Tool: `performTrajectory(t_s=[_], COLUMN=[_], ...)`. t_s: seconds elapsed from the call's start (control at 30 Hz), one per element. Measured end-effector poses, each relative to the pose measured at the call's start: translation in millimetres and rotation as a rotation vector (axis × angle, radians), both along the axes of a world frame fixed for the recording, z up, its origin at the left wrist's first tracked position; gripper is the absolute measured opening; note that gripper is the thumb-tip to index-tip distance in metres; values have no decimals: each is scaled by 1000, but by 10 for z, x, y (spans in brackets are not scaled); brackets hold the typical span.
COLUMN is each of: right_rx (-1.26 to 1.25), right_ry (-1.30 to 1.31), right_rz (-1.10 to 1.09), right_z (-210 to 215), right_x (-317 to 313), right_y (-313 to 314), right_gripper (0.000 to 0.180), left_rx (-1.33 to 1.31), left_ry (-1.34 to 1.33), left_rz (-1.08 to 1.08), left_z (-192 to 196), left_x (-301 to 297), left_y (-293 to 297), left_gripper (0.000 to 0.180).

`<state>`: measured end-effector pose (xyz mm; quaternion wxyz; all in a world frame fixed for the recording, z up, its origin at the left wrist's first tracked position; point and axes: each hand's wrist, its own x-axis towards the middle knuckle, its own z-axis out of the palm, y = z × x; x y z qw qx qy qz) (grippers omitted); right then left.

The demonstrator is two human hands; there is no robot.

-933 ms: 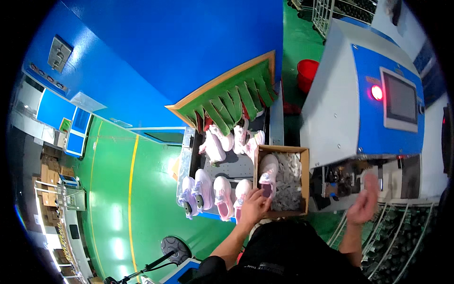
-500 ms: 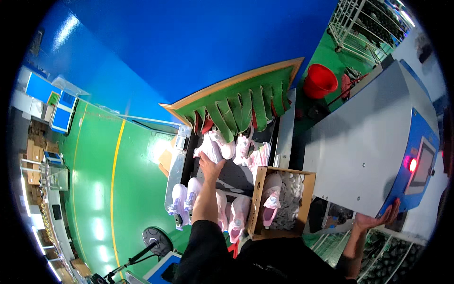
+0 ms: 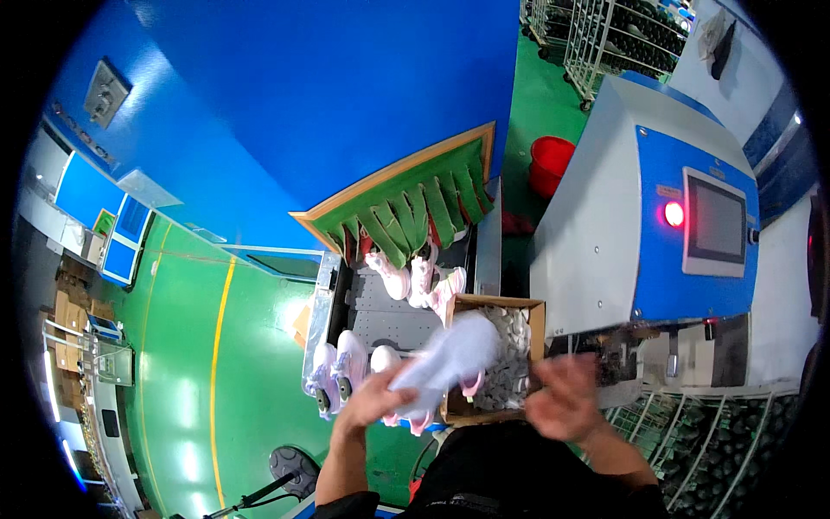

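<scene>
My left hand [image 3: 378, 400] grips a white shoe [image 3: 454, 356], smeared by motion, held over the left part of a cardboard box [image 3: 538, 333]. Small pale grey-white pieces [image 3: 508, 389] fill the box, and a pink-lined shoe in it is mostly hidden. My right hand [image 3: 566, 400], somewhat blurred, is at the box's right side with its fingers apart and nothing seen in them. Several white and pink shoes [image 3: 421, 281] sit on the dark perforated belt [image 3: 389, 313], below green strips [image 3: 406, 221]. A row of shoes [image 3: 349, 359] stands along the near edge.
The large blue machine [image 3: 363, 78] rises beyond the strip curtain. To the right stands a grey and blue machine [image 3: 692, 225] with a screen and a lit red lamp. A red bucket [image 3: 551, 164] and wire racks [image 3: 605, 48] are farther back. Another rack [image 3: 700, 441] lies at lower right.
My left hand has drawn a white shoe off the belt toward me and to the right. My right hand has left the machine's panel and come to the box. The view has turned rightward.
</scene>
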<state>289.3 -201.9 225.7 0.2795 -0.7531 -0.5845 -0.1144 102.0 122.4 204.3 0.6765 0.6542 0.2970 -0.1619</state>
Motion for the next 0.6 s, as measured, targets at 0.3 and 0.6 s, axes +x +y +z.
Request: performTrajectory(t_s=[0.3, 0.6], right_rx=[-314, 482], right_ry=[1343, 1769], right_rz=[81, -245], right_z=[-161, -478], right_x=[-149, -378], right_y=[-1064, -2246], right_gripper=[117, 100], left_rx=[-587, -478], left_ry=[-173, -213], left_rz=[179, 174], left_z=[-265, -626], left_x=[185, 962], left_y=[-2053, -3346], left_gripper=[31, 20])
